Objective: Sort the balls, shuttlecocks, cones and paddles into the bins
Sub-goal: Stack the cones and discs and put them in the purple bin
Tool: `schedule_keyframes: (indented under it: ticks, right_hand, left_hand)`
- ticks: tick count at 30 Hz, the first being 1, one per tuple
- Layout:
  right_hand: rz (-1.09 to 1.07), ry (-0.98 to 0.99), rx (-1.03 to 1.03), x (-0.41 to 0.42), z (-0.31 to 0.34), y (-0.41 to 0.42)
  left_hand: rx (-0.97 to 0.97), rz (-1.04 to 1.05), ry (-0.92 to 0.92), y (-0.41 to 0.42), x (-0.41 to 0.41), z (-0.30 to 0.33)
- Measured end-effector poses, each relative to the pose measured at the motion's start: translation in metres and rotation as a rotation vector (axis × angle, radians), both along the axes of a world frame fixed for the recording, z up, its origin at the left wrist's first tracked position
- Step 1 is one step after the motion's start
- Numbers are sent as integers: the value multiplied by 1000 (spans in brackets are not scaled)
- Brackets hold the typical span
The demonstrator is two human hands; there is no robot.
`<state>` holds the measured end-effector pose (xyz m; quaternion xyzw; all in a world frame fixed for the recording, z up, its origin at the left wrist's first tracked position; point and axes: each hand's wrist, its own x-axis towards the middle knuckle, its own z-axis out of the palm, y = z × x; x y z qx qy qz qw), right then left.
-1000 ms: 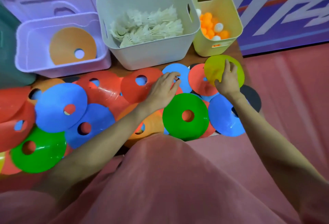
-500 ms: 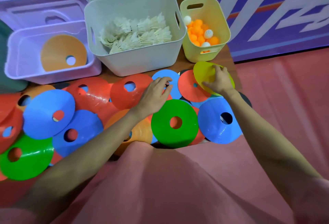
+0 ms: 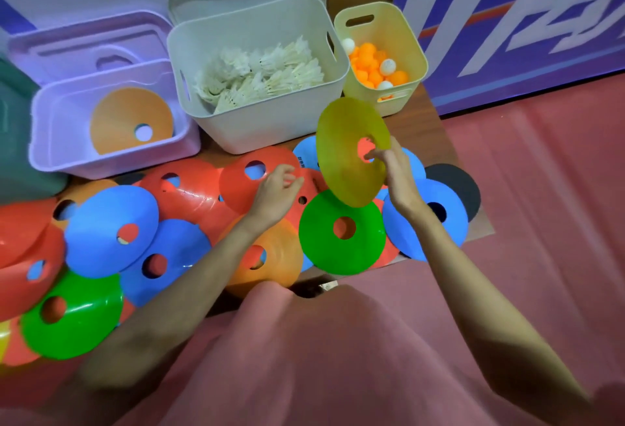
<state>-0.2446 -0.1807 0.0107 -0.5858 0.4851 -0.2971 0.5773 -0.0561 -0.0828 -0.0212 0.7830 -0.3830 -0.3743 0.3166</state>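
The right hand pinches the yellow cone at the rim of its middle hole, with its fingers curled tight on it. The yellow cone is lifted up and tilted on its edge, just in front of the white bin. Its top edge is near the yellow bin and its bottom edge hangs over the green cone. The left hand is low over a red cone in front of the white bin. Its fingers are loosely bent and a little apart, and they hold nothing; whether they touch the red cone is hard to tell. The white bin is full of shuttlecocks. To its right, the yellow bin holds orange and white balls. To its left, the purple bin holds one orange cone, and there is lots of room left inside. In front of the white bin, many red, blue, green and orange cones lie piled over each other on the low table, and they reach past the left edge of the view. A black cone lies at the far right of the pile, past a blue cone. The floor on the right is a red mat.
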Motion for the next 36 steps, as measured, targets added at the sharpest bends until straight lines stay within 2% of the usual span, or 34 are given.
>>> schedule_keyframes:
  ticks: [2,4,8,10,13,18,21,23,25,30,33,36]
  right_hand:
    - [-147,-145,199,5,0,13]
    - [-224,-244,315,7,-4,22]
    - [-298,-240,396,2,-13,35]
    - [-302,-212,396,0,-15,37]
    - [-304,-53,330,-5,-16,38]
    - [-439,379,88,-36,-36,33]
    - [-296,742,87,-56,-43,35]
    - [-211,839,107,-61,-50,38]
    - [-150,867,154,-63,-56,41]
    - [-113,784,173,-59,-64,43]
    - [-189,809,111,-56,-59,44]
    - [-260,772,-47,-46,-43,43]
  left_hand:
    - [38,34,26,2,1,-1]
    - [56,77,95,2,2,-2]
    - [15,223,494,6,-6,1]
    - [-12,240,582,8,-10,1]
    - [-41,221,571,7,-16,-1]
    - [-69,209,481,5,-24,-3]
    - [-72,238,475,7,-26,-6]
    - [-69,273,474,10,-26,-8]
    - [-74,296,477,13,-26,-8]
    - [-89,307,427,22,-19,-11]
    - [-98,318,348,27,-10,-13]
    - [-117,353,307,33,0,-13]
